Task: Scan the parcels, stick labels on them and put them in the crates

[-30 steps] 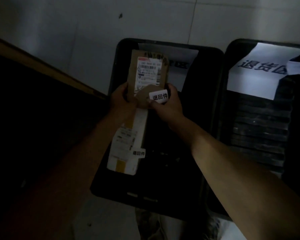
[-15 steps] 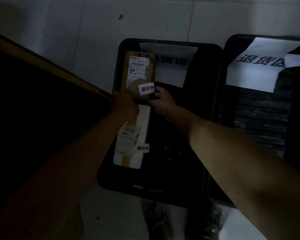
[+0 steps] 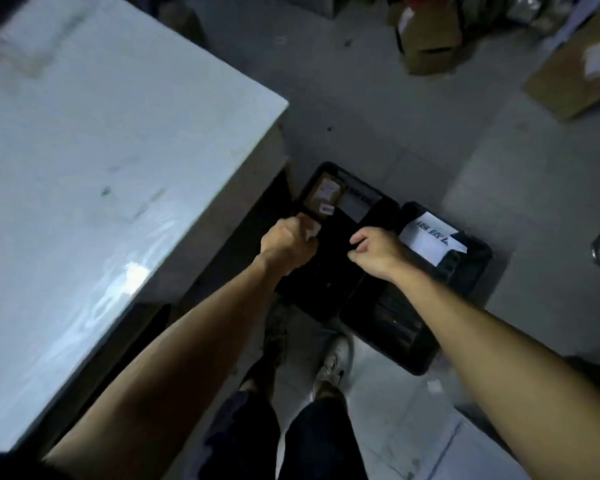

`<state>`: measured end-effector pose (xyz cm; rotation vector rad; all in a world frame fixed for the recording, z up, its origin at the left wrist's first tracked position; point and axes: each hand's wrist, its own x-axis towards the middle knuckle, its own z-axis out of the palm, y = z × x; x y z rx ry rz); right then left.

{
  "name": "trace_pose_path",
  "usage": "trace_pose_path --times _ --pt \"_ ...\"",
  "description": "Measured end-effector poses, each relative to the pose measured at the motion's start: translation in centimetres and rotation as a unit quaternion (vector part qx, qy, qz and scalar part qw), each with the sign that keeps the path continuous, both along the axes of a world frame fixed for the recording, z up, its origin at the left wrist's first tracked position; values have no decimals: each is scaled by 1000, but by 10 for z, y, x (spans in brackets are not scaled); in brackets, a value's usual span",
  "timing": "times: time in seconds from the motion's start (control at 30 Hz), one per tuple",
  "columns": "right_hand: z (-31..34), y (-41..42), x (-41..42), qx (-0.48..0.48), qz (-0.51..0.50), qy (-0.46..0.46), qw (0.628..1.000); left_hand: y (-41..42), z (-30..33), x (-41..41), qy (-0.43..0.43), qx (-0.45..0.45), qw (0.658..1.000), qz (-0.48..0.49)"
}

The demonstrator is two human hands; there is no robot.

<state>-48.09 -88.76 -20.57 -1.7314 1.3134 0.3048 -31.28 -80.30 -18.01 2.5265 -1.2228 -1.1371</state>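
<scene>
- My left hand [image 3: 286,247] curled, maybe pinching something pale; right hand [image 3: 376,252] curled, empty.
- Brown cardboard parcel [image 3: 321,199] in black plastic crate [image 3: 329,299] beyond left fingers.
- White table [image 3: 94,168] left.

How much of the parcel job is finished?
Done: a brown parcel with a small white label lies in the left black crate. In hand: nothing clear. The right hand is curled and empty, and the left hand is curled too, above the crate; something pale shows at its fingers, too blurred to name. Left: no waiting parcels show on the white table; I cannot tell how many remain.
</scene>
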Motion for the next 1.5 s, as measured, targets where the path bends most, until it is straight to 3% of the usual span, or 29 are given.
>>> trace_pose_path --times 0.13,0.33,0.5,0.83,1.17,1.37,1.5 --pt "92 53 44 -31 142 -1 989 92 90 21 -34 -57 993 94" --pt "165 180 165 -101 338 -66 933 256 161 72 -90 -92 953 275" --pt "201 333 250 -121 478 -111 863 430 195 100 -144 -93 902 397" --pt "227 644 348 -98 613 -197 759 726 230 126 -219 -86 806 544" --pt "224 778 430 -67 628 -220 744 849 230 177 -191 -122 750 622" --pt "227 824 517 -7 605 -252 755 897 237 254 -184 -138 740 632" --pt "228 851 581 40 559 -275 781 923 253 317 -181 -151 731 640"
